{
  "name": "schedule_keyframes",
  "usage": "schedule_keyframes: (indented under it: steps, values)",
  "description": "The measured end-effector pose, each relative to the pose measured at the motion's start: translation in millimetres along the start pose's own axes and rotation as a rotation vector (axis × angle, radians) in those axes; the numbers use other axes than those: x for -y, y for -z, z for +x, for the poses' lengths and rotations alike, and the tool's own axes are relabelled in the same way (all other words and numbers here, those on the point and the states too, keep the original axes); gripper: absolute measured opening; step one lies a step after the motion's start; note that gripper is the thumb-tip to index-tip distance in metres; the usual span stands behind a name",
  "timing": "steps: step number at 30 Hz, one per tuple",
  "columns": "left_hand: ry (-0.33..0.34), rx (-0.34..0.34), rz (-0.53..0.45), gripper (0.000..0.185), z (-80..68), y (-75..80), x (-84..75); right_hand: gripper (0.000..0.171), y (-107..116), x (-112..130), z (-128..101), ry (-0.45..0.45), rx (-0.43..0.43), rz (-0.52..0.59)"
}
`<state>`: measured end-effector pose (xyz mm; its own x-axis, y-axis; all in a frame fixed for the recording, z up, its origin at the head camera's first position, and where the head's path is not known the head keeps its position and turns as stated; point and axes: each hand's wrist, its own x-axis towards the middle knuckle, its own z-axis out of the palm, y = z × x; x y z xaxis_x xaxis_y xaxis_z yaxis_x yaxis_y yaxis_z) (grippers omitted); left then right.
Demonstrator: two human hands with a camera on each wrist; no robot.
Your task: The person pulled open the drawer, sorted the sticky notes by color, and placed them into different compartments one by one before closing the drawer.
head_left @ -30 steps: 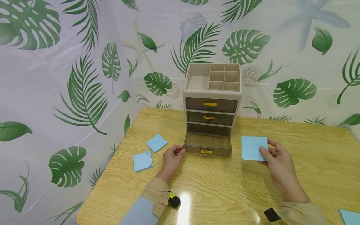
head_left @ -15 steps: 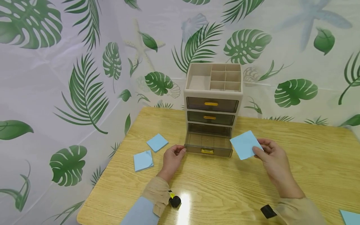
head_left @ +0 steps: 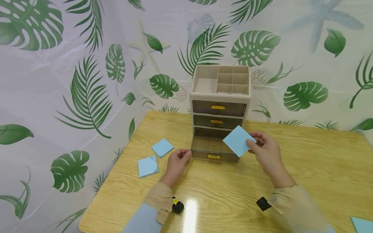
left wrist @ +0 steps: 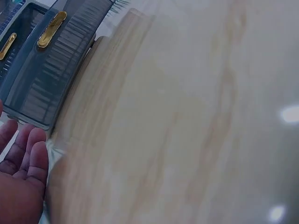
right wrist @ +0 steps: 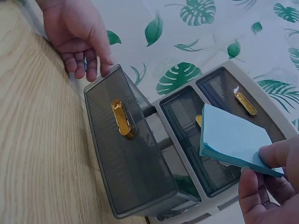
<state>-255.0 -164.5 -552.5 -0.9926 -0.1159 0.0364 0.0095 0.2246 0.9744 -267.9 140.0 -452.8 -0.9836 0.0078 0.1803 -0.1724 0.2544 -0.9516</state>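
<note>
My right hand point(head_left: 269, 155) pinches a light blue pad of sticky notes point(head_left: 237, 140) between thumb and fingers. In the head view the pad hangs tilted in front of the right part of the pulled-out bottom drawer point(head_left: 204, 154). The right wrist view shows the pad's thickness point(right wrist: 233, 135) and the drawer's dark see-through front with a gold handle point(right wrist: 122, 119). My left hand point(head_left: 176, 163) grips the drawer's front left corner with thumb and forefinger. A beige drawer organizer point(head_left: 220, 96) stands upright at the back, its two upper drawers closed.
Two blue sticky-note pads lie on the wooden table point(head_left: 221, 194), left of my left hand: a farther pad point(head_left: 162, 148) and a nearer pad point(head_left: 148, 166). Another blue pad point(head_left: 362, 225) shows at the lower right edge. A leaf-patterned cloth point(head_left: 306, 64) hangs behind the table.
My right hand has moved left and slightly away from me with the sticky-note pad, turning it cornerwise, from beside the organizer to over the drawer. My left hand stays at the drawer corner.
</note>
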Motion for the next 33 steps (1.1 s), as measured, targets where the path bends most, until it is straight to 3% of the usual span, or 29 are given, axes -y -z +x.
schedule_keyframes:
  steps: [9, 13, 22, 33]
  values:
    - [-0.148, -0.002, 0.223, 0.032, 1.6, 1.8, -25.2, 0.023, -24.0, 3.3, 27.0, 0.103, 0.052, -0.167]
    - [-0.176, -0.013, 0.296, 0.031, 4.1, 0.5, -33.3, 0.021, -33.6, 4.2, 36.3, 0.154, 0.112, -0.233]
    - [-0.131, -0.022, 0.386, 0.032, 4.3, 1.1, -37.8, 0.023, -54.1, -2.4, 48.6, 0.154, 0.214, -0.398]
    - [-0.138, -0.027, 0.464, 0.032, 3.9, 2.1, -37.8, 0.026, -73.7, -11.1, 59.4, 0.116, 0.382, -0.525]
